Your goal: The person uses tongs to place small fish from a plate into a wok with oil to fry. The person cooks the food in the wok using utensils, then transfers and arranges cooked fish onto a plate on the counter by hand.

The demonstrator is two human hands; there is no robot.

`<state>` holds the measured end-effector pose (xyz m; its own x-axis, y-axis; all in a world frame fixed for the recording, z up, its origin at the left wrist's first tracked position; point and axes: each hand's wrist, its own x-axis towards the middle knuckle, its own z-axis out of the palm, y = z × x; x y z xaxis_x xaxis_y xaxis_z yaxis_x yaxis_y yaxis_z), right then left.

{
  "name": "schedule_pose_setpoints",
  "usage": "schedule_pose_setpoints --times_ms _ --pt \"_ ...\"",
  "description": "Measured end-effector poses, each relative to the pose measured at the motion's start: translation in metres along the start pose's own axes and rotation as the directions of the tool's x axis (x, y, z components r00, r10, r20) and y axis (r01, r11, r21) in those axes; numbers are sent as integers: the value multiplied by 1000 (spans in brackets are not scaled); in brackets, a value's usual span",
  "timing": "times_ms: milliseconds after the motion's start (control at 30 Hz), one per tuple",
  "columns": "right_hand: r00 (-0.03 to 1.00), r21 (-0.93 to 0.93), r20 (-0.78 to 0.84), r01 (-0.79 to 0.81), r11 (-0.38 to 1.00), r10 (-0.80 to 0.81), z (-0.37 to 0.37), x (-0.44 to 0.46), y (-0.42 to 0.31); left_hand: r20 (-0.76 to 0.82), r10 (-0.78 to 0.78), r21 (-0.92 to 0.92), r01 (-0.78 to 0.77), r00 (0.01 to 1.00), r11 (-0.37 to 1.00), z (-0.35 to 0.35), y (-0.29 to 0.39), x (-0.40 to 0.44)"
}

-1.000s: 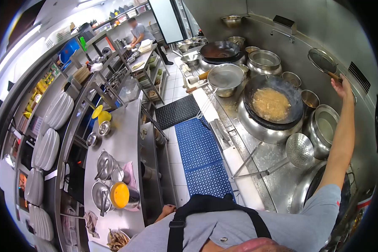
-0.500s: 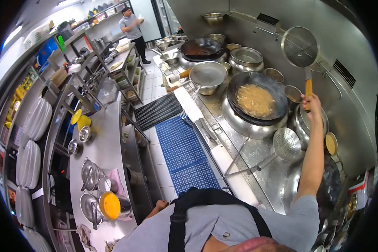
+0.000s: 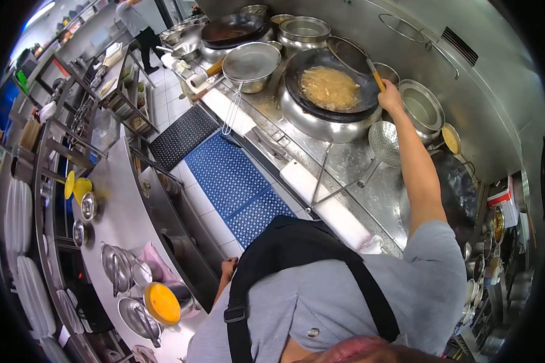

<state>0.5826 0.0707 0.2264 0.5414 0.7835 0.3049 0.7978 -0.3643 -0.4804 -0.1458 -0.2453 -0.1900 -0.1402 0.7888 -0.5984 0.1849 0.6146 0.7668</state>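
Note:
My right hand is closed around the wooden handle of a round mesh strainer. The strainer's mesh head hangs over the far right side of a black wok. In this wok lies a light brown, soupy food. A perforated ladle lies on the steel stove top below my right forearm. My left hand hangs low at my left side, near the steel counter's edge; its fingers are too small to make out.
Another dark wok and a steel pot stand farther back. A fine-mesh strainer rests over a bowl. On the left counter are metal bowls and a pot of orange liquid. A blue mat covers the floor; a person stands behind.
My right hand has brought the mesh strainer down from the back wall to over the wok. A wire ring on the wall is now uncovered. The view has shifted right.

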Motion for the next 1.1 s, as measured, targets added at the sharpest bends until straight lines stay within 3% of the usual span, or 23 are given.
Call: schedule_pose_setpoints --times_ms 167,267,467,567,633,667,733,767,833,867,967,1033,1100 --pt "997 -106 63 -31 994 38 17 -26 -11 -49 7 317 9 999 948 -18 -72 -1" --pt "996 -105 81 34 994 -25 39 -40 2 -83 -3 442 40 997 896 -22 -103 0" --pt "971 -88 193 157 984 -138 34 -65 -13 -143 -8 524 83 990 847 -7 -121 18" --pt "957 -40 222 198 979 -185 35 -69 -3 -165 10 581 89 986 809 10 -98 30" --pt "951 58 220 209 976 -217 31 -63 9 -198 -99 559 195 975 806 16 -106 48" --pt "970 13 184 163 987 -162 14 -80 -13 -68 -14 433 42 998 900 11 -109 49" --pt "956 13 54 288 958 -288 29 -93 -3 -119 -34 419 81 992 904 13 -105 56" --pt "939 -12 -14 344 939 -344 27 -94 8 188 203 596 -276 961 754 -14 -84 50" --pt "931 90 -46 364 927 -361 8 -101 9 135 155 575 -204 979 792 0 -69 60" --pt "950 100 10 308 946 -311 -18 -112 -6 88 130 573 -156 988 805 7 -73 68" --pt "948 381 236 111 918 -213 -58 -123 -1 -38 117 654 -64 992 753 7 -95 83" --pt "933 402 345 -45 915 -106 -92 -147 -37 10 26 557 -27 1000 830 4 -59 64" --pt "914 375 400 -95 922 -69 -117 -163 -51 49 -3 532 -23 999 846 7 -26 52"
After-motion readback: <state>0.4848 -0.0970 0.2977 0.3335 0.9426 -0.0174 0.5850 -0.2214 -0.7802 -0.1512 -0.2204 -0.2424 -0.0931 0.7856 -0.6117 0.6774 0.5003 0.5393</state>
